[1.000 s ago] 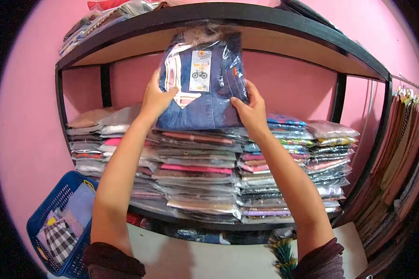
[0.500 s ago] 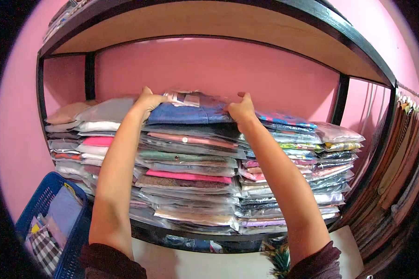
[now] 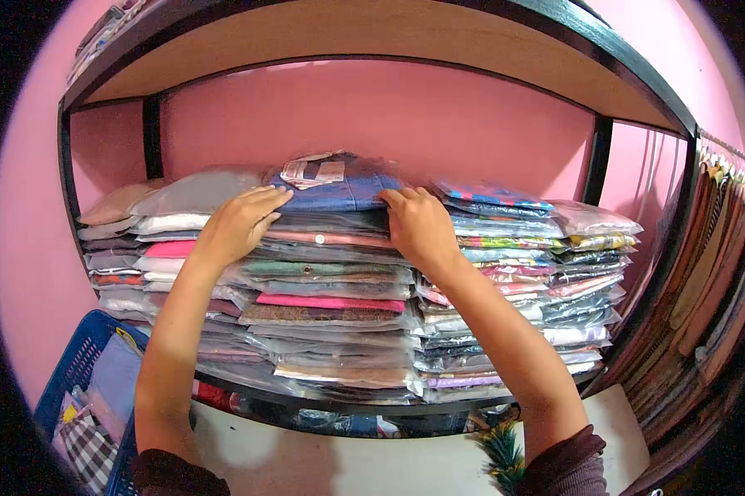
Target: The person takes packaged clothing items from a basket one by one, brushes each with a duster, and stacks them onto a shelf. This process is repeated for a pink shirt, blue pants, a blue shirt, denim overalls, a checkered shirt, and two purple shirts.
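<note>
A blue folded garment in clear plastic [image 3: 327, 197], with white printed tags [image 3: 313, 172] on top, lies on the middle stack of bagged clothes [image 3: 327, 314]. My left hand [image 3: 242, 223] touches the garment's front left corner, fingers stretched out and thumb apart below them. At the front right corner rests my right hand [image 3: 420, 225], its fingertips on the package edge and its thumb hidden. Neither hand is wrapped round the package. To the right, a bagged blue and red patterned garment [image 3: 492, 196] tops the neighbouring stack.
The black-framed shelf [image 3: 637, 91] has an upper board above the stacks and a pink wall behind. A blue plastic basket [image 3: 79, 351] holding bagged clothes stands at lower left. Clothes on hangers [image 3: 703, 248] fill the right side. A tinsel-like green thing [image 3: 501, 459] is below.
Both hands have let go of the blue garment's sides and come down to its front corners. The garment now lies flatter on the stack. The view has shifted slightly.
</note>
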Tool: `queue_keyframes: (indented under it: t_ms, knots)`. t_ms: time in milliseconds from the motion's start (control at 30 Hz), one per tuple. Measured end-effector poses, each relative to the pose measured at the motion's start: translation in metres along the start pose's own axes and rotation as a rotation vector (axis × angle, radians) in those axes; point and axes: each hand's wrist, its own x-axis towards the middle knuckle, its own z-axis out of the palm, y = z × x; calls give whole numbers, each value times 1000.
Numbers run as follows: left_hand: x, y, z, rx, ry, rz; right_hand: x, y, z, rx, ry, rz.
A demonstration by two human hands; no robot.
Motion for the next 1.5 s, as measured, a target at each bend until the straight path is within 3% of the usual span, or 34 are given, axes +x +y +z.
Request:
queue_keyframes:
  t_ms: [133,233,300,367,433,500,533,600,633,667,700,733,767,833,867,933,1000,1233,1300,1500]
  knots:
    - [1,1,7,76,-1,-41,-4,-4,1,-120,6,-23]
    - [-3,14,11,232,11,-74,-14,-12,1,-137,-140,42]
    - [-16,50,8,266,93,-125,-33,-25,-6,-211,187,-41]
    - [-56,82,17,259,200,-189,-79,-49,-27,-7,102,24]
    - [-138,111,42,134,166,-158,-163,-68,-34,170,44,36]
    - [-254,158,76,-36,-59,-235,-270,-87,-47,293,-188,95]
    - [-294,199,67,-197,-256,-423,-330,-93,-54,329,-290,123]
    - [-410,263,58,-473,-397,-789,-460,-117,-85,404,-585,420]
    - [-424,282,55,-476,-390,-786,-503,-132,-113,370,-661,492]
    - [-450,304,54,-319,-425,-771,-663,-128,-87,406,-856,602]
    - [-478,329,54,-164,-462,-760,-600,-181,-128,148,-311,606]
    - [-503,356,49,-9,-505,-751,-659,-190,-156,504,-438,756]
    - [-526,386,39,145,-557,-742,-601,-186,-209,340,-678,568]
    - [-562,452,10,450,-673,-715,-620,-188,-221,269,-904,554]
    - [-488,439,-29,-12,-1334,-1062,-612,-189,-222,300,-983,642]
    - [-507,449,-31,-116,-915,-1061,-587,-184,-224,293,-913,581]
    - [-534,441,-18,-94,-915,-995,-584,-186,-227,331,-924,591]
    - [-538,441,-15,-198,-938,-1102,-594,-182,-227,349,-818,547]
    - [-547,444,-10,-179,-907,-1113,-601,-184,-230,330,-954,590]
    - [-539,436,-11,-199,-990,-1212,-605,-186,-227,315,-935,522]
